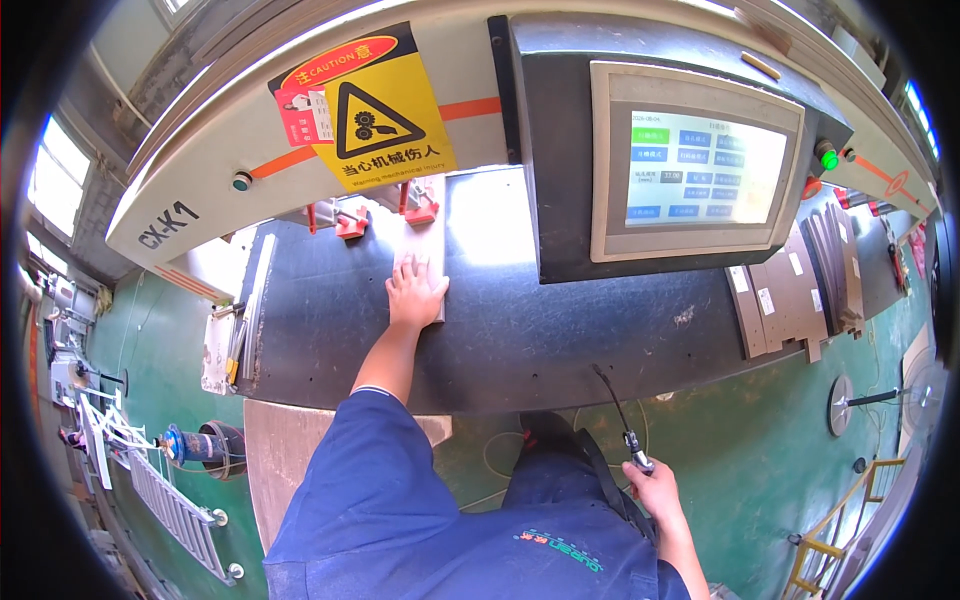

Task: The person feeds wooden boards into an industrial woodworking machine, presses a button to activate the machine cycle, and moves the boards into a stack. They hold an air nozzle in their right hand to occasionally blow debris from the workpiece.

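Note:
My left hand [414, 293] lies with fingers spread on a pale narrow board [426, 236], which runs under the machine's beam on the dark worktable [490, 350]. Two red-padded clamps [420, 212] sit by the board's far end, one over it and one left of it. At the lower right, my right hand [648, 482] grips an air blow gun [634, 448]; its thin black nozzle points up toward the table's front edge.
A control screen [700, 165] with green and red buttons juts from the white beam [200, 210], which bears a warning label. Brown panels [775, 300] lie on the right, metal strips [255, 290] on the left. A white wheeled ladder [160, 500] and yellow railing [830, 530] flank me.

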Demonstrator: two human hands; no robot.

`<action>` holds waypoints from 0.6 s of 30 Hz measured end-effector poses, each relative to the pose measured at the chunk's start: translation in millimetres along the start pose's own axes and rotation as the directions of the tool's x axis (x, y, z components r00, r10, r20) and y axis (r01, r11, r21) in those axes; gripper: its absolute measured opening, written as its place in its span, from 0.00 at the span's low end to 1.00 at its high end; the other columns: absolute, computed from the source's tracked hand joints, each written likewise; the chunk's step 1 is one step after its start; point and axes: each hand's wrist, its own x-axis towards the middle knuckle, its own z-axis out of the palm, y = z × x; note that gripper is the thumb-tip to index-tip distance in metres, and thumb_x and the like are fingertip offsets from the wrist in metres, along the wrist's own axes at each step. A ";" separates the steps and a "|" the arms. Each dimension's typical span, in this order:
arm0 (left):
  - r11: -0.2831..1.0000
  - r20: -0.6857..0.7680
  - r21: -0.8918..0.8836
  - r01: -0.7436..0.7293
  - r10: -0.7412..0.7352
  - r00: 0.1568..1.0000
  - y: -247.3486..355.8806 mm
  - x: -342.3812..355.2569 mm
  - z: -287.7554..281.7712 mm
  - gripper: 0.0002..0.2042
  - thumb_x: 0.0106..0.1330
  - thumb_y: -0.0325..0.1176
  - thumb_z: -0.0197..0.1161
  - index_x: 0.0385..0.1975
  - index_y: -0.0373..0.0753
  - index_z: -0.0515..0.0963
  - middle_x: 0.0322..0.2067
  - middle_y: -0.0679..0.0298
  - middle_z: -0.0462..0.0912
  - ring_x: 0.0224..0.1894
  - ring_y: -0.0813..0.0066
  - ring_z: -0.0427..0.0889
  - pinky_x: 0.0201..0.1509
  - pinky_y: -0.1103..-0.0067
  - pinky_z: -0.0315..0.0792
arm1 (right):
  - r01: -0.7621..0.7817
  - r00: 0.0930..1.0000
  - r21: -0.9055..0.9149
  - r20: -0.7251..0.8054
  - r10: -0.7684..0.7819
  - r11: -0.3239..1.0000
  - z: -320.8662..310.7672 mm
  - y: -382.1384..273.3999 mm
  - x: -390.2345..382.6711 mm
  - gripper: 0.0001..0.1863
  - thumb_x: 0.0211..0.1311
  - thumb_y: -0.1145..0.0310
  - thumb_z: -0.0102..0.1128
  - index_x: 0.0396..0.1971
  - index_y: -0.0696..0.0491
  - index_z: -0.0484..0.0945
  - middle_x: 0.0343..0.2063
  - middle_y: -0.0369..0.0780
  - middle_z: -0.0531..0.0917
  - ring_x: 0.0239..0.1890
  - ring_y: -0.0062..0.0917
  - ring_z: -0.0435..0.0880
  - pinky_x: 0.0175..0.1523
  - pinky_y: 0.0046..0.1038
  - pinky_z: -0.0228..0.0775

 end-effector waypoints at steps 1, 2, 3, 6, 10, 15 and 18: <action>1.000 0.000 0.002 0.002 -0.002 1.000 -0.2 0.1 0.4 0.35 0.67 0.57 0.53 0.69 0.44 0.58 0.69 0.51 0.57 0.69 0.51 0.56 0.70 0.57 0.53 | 0.019 1.000 -0.001 -0.022 -0.019 1.000 -1.1 2.0 1.2 0.15 0.60 0.58 0.66 0.25 0.55 0.78 0.14 0.34 0.76 0.18 0.17 0.74 0.28 0.26 0.66; 1.000 0.000 0.004 0.001 -0.001 1.000 -0.2 -0.6 -0.1 0.35 0.67 0.57 0.53 0.69 0.44 0.58 0.69 0.51 0.57 0.69 0.51 0.56 0.70 0.57 0.53 | 0.018 1.000 0.000 -0.022 -0.018 1.000 -1.3 1.9 0.8 0.15 0.60 0.58 0.66 0.25 0.55 0.78 0.14 0.34 0.76 0.18 0.17 0.74 0.28 0.26 0.66; 1.000 0.003 -0.004 0.003 -0.003 1.000 0.4 -0.2 -1.0 0.35 0.67 0.57 0.53 0.70 0.45 0.58 0.69 0.51 0.57 0.70 0.52 0.56 0.70 0.57 0.53 | 0.019 1.000 -0.018 0.010 -0.019 1.000 -0.6 -0.5 0.3 0.16 0.60 0.57 0.66 0.26 0.55 0.79 0.16 0.36 0.79 0.20 0.21 0.77 0.30 0.27 0.68; 1.000 0.002 -0.019 0.000 0.000 1.000 2.6 -2.0 -4.4 0.35 0.66 0.57 0.53 0.70 0.45 0.59 0.70 0.52 0.57 0.71 0.53 0.54 0.70 0.56 0.53 | 0.081 0.995 -0.144 0.070 -0.072 0.986 4.9 -7.9 -3.9 0.18 0.59 0.53 0.65 0.31 0.55 0.81 0.23 0.42 0.83 0.28 0.29 0.83 0.37 0.30 0.72; 1.000 -0.007 -0.031 0.001 -0.001 1.000 2.4 -1.2 -2.0 0.35 0.66 0.57 0.53 0.70 0.45 0.59 0.70 0.53 0.56 0.72 0.55 0.52 0.69 0.56 0.53 | 0.053 0.986 -0.328 0.168 0.003 0.943 9.9 -24.6 -10.2 0.22 0.58 0.48 0.64 0.37 0.54 0.84 0.33 0.48 0.86 0.40 0.41 0.85 0.48 0.35 0.74; 1.000 -0.012 -0.023 0.004 -0.004 1.000 1.7 -2.2 -2.4 0.35 0.66 0.57 0.53 0.70 0.45 0.59 0.70 0.52 0.57 0.71 0.54 0.53 0.69 0.56 0.53 | -0.047 0.989 -0.182 0.130 0.072 0.982 5.0 -8.2 0.1 0.20 0.57 0.52 0.67 0.38 0.55 0.84 0.32 0.47 0.86 0.39 0.37 0.86 0.47 0.33 0.73; 1.000 -0.012 -0.014 0.006 -0.006 1.000 2.4 -1.7 -2.6 0.35 0.66 0.57 0.52 0.69 0.45 0.60 0.70 0.52 0.57 0.71 0.54 0.54 0.69 0.57 0.53 | 0.004 0.998 -0.043 0.070 -0.001 0.999 -5.8 -1.7 2.3 0.14 0.58 0.59 0.67 0.29 0.57 0.81 0.20 0.38 0.81 0.25 0.23 0.80 0.35 0.27 0.69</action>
